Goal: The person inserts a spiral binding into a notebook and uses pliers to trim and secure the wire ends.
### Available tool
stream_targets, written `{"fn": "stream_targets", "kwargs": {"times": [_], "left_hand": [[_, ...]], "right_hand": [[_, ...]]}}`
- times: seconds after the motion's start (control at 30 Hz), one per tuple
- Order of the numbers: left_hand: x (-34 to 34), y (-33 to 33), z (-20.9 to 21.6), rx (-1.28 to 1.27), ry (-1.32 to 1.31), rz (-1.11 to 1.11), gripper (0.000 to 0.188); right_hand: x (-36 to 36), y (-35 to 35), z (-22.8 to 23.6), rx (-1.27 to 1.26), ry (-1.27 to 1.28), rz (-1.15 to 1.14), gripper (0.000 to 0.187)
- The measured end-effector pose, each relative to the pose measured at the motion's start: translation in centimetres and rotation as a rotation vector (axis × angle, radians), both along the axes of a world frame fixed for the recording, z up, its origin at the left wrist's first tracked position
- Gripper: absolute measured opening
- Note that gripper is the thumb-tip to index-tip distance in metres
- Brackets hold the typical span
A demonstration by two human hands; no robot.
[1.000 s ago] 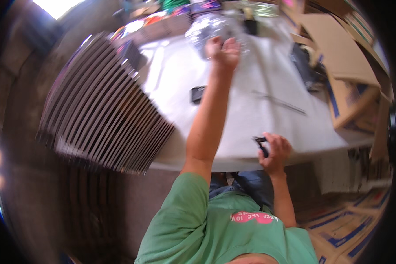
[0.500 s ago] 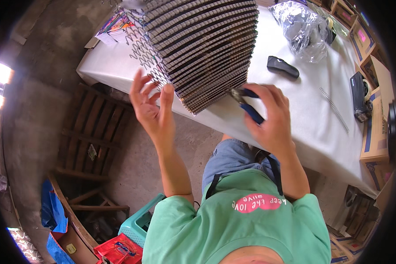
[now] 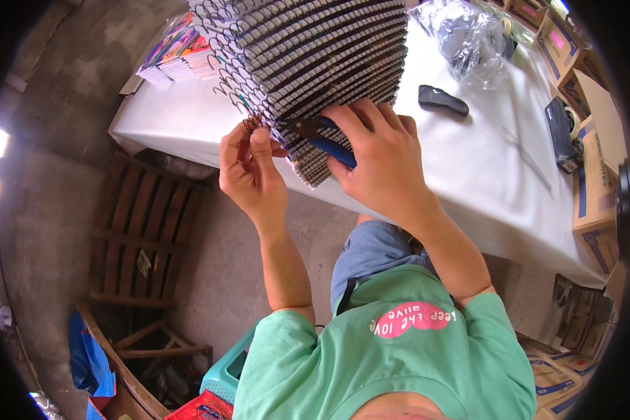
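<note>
A tall stack of spiral-bound notebooks (image 3: pixel 329 63) stands at the table's near edge, its bound side toward me. Dark wire coils run along each spine, and loose coil ends stick out at the left. In my right hand (image 3: pixel 385 157) are cutting pliers (image 3: pixel 332 148) with blue handles, their jaws up against the coils near the stack's left corner. My left hand (image 3: pixel 255 164) pinches a projecting coil end (image 3: pixel 253 122) beside the jaws. Whether the jaws have closed on the wire I cannot tell.
On the white-covered table (image 3: pixel 469 189) lie a black case (image 3: pixel 442 101), a loose wire coil (image 3: pixel 526 158) and clear plastic wrap (image 3: pixel 469 42). Colourful booklets (image 3: pixel 178 52) are stacked at the far left. Cardboard boxes (image 3: pixel 595 189) line the right side; a wooden chair (image 3: pixel 143 224) stands left.
My right hand has carried the pliers leftward from the stack's right side to its left corner. My left hand, fingers spread before, has closed on a coil end.
</note>
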State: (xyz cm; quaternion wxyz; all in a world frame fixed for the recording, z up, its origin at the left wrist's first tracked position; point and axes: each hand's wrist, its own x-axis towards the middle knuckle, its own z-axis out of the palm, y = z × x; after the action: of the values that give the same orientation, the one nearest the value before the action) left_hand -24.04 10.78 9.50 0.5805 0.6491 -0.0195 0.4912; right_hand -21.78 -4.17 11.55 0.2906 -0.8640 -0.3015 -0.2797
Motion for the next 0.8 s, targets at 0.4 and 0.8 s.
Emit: {"fn": "stream_targets", "kwargs": {"times": [0.4, 0.8], "left_hand": [[-0.01, 0.44, -0.05, 0.022, -0.001, -0.026, 0.017], [0.19, 0.34, -0.22, -0.004, -0.014, -0.025, 0.022]], "right_hand": [[-0.19, 0.04, -0.02, 0.068, 0.121, 0.071, 0.038], [0.3, -0.13, -0.63, 0.056, 0.131, 0.088, 0.035]]}}
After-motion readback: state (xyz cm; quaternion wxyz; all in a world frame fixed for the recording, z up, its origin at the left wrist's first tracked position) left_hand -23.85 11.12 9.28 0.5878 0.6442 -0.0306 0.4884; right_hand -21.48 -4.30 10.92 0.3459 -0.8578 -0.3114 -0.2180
